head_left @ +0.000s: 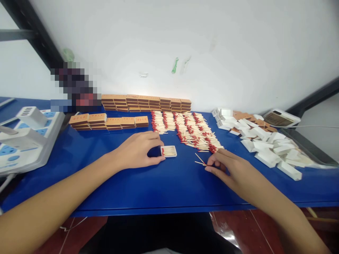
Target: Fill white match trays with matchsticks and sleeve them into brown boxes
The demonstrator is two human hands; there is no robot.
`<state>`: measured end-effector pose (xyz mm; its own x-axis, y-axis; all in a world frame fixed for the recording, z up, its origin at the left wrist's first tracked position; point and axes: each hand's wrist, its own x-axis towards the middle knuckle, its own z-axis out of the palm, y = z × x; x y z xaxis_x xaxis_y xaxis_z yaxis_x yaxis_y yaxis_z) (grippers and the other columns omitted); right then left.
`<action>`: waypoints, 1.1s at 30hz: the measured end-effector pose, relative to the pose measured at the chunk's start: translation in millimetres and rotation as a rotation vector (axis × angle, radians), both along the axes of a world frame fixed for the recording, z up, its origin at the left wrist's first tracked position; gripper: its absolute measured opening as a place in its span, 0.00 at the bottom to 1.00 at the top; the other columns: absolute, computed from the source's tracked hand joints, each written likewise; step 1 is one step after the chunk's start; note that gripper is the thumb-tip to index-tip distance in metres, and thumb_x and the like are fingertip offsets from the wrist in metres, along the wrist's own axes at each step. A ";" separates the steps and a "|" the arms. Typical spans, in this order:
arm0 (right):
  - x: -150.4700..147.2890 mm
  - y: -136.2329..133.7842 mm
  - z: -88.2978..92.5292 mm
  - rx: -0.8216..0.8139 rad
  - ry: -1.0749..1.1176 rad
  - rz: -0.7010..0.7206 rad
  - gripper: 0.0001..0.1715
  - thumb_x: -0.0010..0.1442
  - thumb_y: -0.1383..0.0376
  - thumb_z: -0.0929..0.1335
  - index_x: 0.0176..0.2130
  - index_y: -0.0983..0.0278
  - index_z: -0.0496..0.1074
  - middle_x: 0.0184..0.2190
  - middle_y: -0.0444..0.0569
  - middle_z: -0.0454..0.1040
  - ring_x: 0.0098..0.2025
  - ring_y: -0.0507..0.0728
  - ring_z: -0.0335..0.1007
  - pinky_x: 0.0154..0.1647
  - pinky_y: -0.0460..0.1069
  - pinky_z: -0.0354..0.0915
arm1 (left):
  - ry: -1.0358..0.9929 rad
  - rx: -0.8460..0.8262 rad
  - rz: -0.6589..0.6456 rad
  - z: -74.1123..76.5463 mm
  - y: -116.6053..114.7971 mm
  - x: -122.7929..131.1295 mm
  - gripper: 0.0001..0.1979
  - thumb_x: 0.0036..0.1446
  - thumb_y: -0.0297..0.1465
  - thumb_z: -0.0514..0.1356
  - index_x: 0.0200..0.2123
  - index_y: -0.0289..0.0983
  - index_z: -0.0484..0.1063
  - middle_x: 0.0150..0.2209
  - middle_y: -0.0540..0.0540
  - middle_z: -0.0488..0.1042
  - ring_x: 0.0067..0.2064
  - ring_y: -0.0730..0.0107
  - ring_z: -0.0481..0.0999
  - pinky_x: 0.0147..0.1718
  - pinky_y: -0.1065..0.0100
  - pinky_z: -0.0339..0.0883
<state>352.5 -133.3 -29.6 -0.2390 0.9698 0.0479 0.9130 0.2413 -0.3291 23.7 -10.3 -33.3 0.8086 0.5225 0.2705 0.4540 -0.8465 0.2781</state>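
My left hand (140,150) rests on the blue table, its thumb and fingers closed around the left end of a small white matchbox tray (173,154). A few red-headed matches (168,151) lie inside that tray. To its right, my right hand (224,164) pinches a few matches (200,163) by their red heads, pale ends pointing left. Just beyond both hands spreads a large pile of loose matches (190,128), laid in rough rows.
Closed matchboxes (145,102) stand stacked along the wall, with a shorter row (113,122) in front. At right lie white trays (267,157), brown sleeves (245,115) and a phone (282,118). A power strip (50,141) with plugged-in chargers occupies the left.
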 end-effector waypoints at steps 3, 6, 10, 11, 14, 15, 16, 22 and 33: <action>0.4 2.2 -1.3 -0.010 0.000 0.005 0.14 0.75 0.56 0.64 0.39 0.58 0.74 0.38 0.49 0.73 0.35 0.58 0.72 0.38 0.53 0.68 | 0.005 -0.003 -0.002 0.3 -0.1 -0.1 0.16 0.67 0.42 0.63 0.49 0.38 0.80 0.45 0.45 0.80 0.46 0.61 0.79 0.41 0.63 0.69; 0.3 3.5 -2.3 -0.013 -0.001 0.011 0.16 0.75 0.55 0.63 0.39 0.58 0.73 0.38 0.49 0.74 0.36 0.58 0.73 0.38 0.53 0.68 | 0.012 -0.008 0.000 0.2 0.0 -0.3 0.17 0.67 0.43 0.63 0.49 0.38 0.80 0.45 0.45 0.79 0.46 0.62 0.79 0.41 0.63 0.69; -1.0 3.2 -0.3 -0.012 -0.003 0.057 0.17 0.76 0.55 0.62 0.39 0.58 0.73 0.38 0.50 0.75 0.36 0.59 0.75 0.38 0.53 0.69 | 0.020 -0.006 0.000 -0.7 0.2 -0.3 0.17 0.67 0.43 0.63 0.49 0.38 0.80 0.45 0.45 0.79 0.46 0.62 0.79 0.41 0.63 0.69; -1.4 2.9 0.6 -0.013 -0.001 0.074 0.17 0.76 0.55 0.62 0.39 0.58 0.73 0.38 0.50 0.75 0.36 0.59 0.75 0.38 0.53 0.69 | 0.021 -0.005 0.002 -1.0 0.3 -0.4 0.17 0.67 0.44 0.63 0.49 0.38 0.80 0.45 0.45 0.79 0.46 0.62 0.79 0.41 0.63 0.69; -1.2 2.5 2.1 -0.020 -0.006 0.104 0.18 0.77 0.54 0.60 0.39 0.57 0.72 0.39 0.50 0.75 0.37 0.59 0.76 0.38 0.53 0.69 | 0.022 -0.001 0.008 -1.7 0.6 -0.7 0.17 0.67 0.44 0.63 0.49 0.38 0.80 0.46 0.45 0.79 0.46 0.61 0.79 0.42 0.62 0.69; -0.4 2.7 1.8 -0.020 -0.015 0.104 0.19 0.77 0.53 0.60 0.39 0.57 0.72 0.39 0.50 0.74 0.37 0.59 0.76 0.38 0.53 0.69 | 0.021 0.001 0.009 -1.7 0.6 -0.8 0.17 0.67 0.44 0.63 0.49 0.38 0.80 0.46 0.46 0.79 0.46 0.62 0.79 0.42 0.63 0.69; 0.8 3.0 1.1 -0.017 -0.026 0.100 0.19 0.77 0.53 0.60 0.39 0.57 0.72 0.39 0.50 0.74 0.37 0.59 0.76 0.38 0.53 0.69 | 0.019 0.003 0.010 -1.7 0.6 -0.9 0.17 0.67 0.43 0.63 0.49 0.38 0.80 0.46 0.46 0.79 0.46 0.62 0.79 0.42 0.63 0.69; 15.8 5.6 -5.9 0.146 -0.103 0.010 0.19 0.77 0.52 0.58 0.41 0.58 0.68 0.40 0.50 0.72 0.33 0.59 0.73 0.35 0.54 0.67 | 0.014 0.003 0.006 -1.6 0.1 -0.6 0.16 0.67 0.43 0.63 0.49 0.38 0.80 0.45 0.46 0.79 0.46 0.62 0.79 0.42 0.63 0.69; -5.8 13.7 4.3 0.147 -0.051 0.058 0.13 0.78 0.57 0.59 0.41 0.58 0.66 0.41 0.49 0.72 0.36 0.58 0.72 0.39 0.54 0.65 | 0.020 0.010 0.000 -1.0 0.5 0.0 0.16 0.67 0.43 0.64 0.49 0.38 0.80 0.45 0.46 0.79 0.46 0.62 0.79 0.42 0.63 0.69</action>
